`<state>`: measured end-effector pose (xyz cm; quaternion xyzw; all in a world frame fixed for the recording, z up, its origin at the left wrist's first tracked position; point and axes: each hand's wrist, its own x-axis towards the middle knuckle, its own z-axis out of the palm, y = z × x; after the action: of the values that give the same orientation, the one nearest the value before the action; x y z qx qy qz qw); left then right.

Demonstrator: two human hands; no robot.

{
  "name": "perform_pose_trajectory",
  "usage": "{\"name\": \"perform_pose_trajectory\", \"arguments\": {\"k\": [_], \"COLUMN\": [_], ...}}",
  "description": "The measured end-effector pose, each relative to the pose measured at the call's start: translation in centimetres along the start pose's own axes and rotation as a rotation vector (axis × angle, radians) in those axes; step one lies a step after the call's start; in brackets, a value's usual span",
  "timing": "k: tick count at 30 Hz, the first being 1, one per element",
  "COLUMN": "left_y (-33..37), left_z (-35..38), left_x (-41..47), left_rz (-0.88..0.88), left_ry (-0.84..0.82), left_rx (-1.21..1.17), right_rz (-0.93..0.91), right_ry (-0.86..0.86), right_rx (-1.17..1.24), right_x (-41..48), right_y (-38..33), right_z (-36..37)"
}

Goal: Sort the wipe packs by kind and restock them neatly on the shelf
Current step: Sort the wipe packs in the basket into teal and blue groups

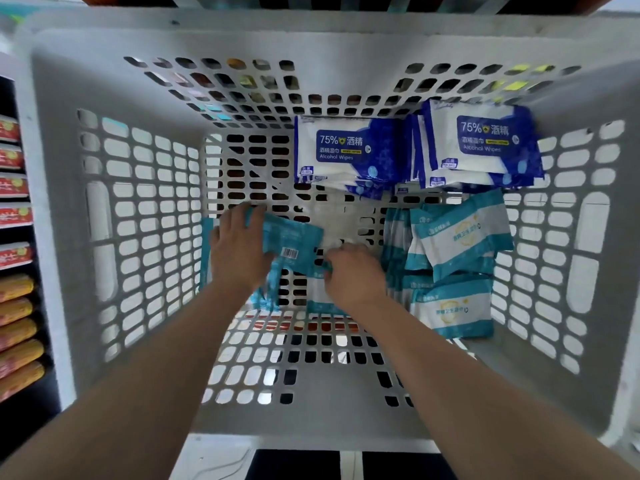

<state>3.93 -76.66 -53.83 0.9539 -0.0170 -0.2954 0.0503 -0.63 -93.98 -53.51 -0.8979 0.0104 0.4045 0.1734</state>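
Observation:
I look down into a white perforated basket. Dark blue alcohol wipe packs lie at its far side: one flat pack and a stack to its right. Teal-and-white wipe packs are piled at the right, some upright, with another pack nearer me. My left hand grips a bunch of teal packs, barcode side up, at the basket's left centre. My right hand is curled on another teal pack beneath it.
Shelves at the left edge hold red-labelled packs and yellow packs. The basket's walls enclose the hands on all sides. Part of the basket's bottom shows bare at the far left.

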Motion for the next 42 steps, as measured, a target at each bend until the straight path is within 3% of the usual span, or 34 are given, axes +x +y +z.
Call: {"name": "perform_pose_trajectory", "arguments": {"k": [3, 6, 8, 10, 11, 14, 15, 21, 25, 29, 33, 36, 39, 42], "left_y": [-0.9, 0.0, 0.2, -0.6, -1.3, -3.3, -3.4, -3.6, -4.0, -3.1, -3.0, -2.8, -3.0, -3.9], "left_z": [-0.5, -2.0, -3.1, -3.7, -3.6, -1.9, -1.3, 0.2, -0.7, -0.5, 0.0, 0.2, 0.5, 0.6], "left_x": [1.0, 0.6, 0.0, -0.2, -0.1, 0.5, 0.3, 0.1, 0.6, 0.9, -0.3, -1.4, -2.5, -2.7], "left_rz": [-0.070, -0.061, 0.070, 0.148, 0.112, -0.126, -0.183, -0.268, -0.133, -0.104, -0.300, -0.335, -0.273, -0.338], "left_ry": [-0.104, -0.114, -0.350, -0.644, -0.652, -0.233, -0.162, -0.224, -0.201, -0.152, -0.184, -0.209, -0.232, -0.206], "left_rx": [-0.029, -0.401, -0.568, -0.644, -0.644, -0.422, -0.327, -0.153, -0.018, -0.076, -0.220, -0.401, -0.370, -0.261], "right_rz": [0.027, 0.334, 0.567, 0.636, 0.637, 0.575, 0.554, 0.545, 0.580, 0.588, 0.514, 0.492, 0.501, 0.501], "right_ry": [-0.040, -0.219, -0.307, -0.265, -0.210, -0.155, -0.167, -0.207, -0.191, -0.174, -0.153, -0.087, -0.066, -0.086], "right_rx": [0.249, 0.957, 1.331, 1.267, 1.175, 1.228, 1.295, 1.445, 1.519, 1.523, 1.546, 1.518, 1.413, 1.359], "right_x": [1.2, 2.4, 3.1, 3.5, 3.4, 2.9, 2.6, 2.1, 2.1, 2.1, 2.4, 2.3, 2.2, 1.8], "right_y": [-2.2, -4.4, -4.8, -4.2, -3.7, -2.2, -1.9, -1.4, -1.8, -2.1, -2.2, -2.6, -3.0, -3.0], "right_z": [-0.4, -1.7, -2.5, -2.0, -1.7, -0.8, -0.9, -1.3, -1.6, -2.1, -2.0, -1.5, -1.1, -1.2]}}
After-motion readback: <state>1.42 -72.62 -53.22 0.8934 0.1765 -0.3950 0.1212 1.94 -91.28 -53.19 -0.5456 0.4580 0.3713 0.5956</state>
